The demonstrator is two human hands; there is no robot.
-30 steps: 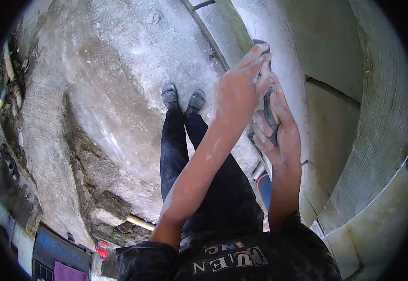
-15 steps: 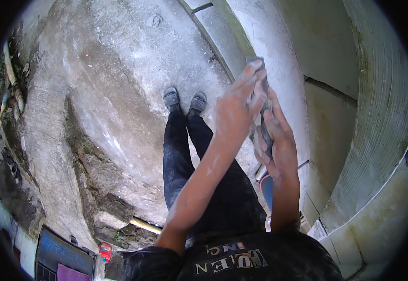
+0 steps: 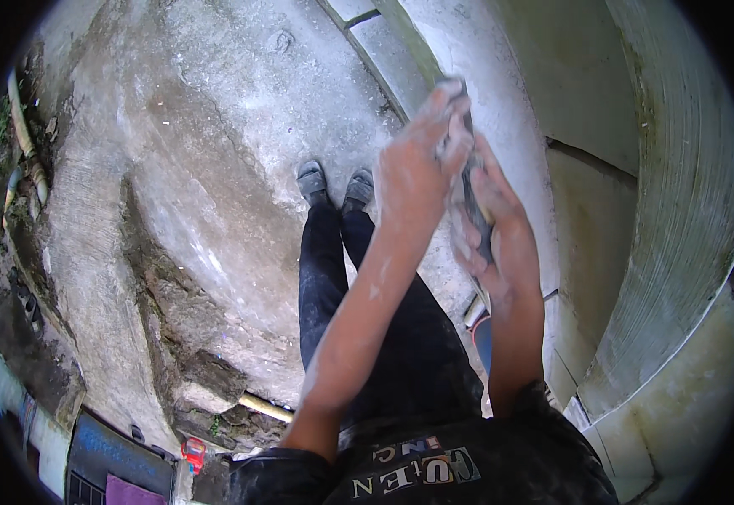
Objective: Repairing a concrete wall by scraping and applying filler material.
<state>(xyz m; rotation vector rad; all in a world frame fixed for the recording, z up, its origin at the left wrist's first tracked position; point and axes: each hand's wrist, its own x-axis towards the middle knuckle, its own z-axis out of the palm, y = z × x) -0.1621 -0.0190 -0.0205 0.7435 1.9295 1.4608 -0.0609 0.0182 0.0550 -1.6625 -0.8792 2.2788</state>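
Note:
A long, narrow trowel (image 3: 471, 192) with a dark blade is held up in front of my body, seen nearly edge-on. My right hand (image 3: 506, 215) grips its nearer part from the right, fingers wrapped round the handle area, which is mostly hidden. At the far end, the fingers of my left hand (image 3: 417, 164) close over the blade and are slightly blurred. Pale, dusty residue coats both hands and streaks the left forearm.
To the right rises a wall (image 3: 695, 194) with a band of streaky wet-looking coating. A blue container with a red rim (image 3: 483, 343) is partly behind my right forearm. My sandalled feet stand on rough concrete (image 3: 240, 93). Rocks, pipes (image 3: 264, 407) and a red object (image 3: 192, 453) lie left.
My left hand has slid slightly farther away and left along the blade. The trowel and right hand have shifted a little with the view.

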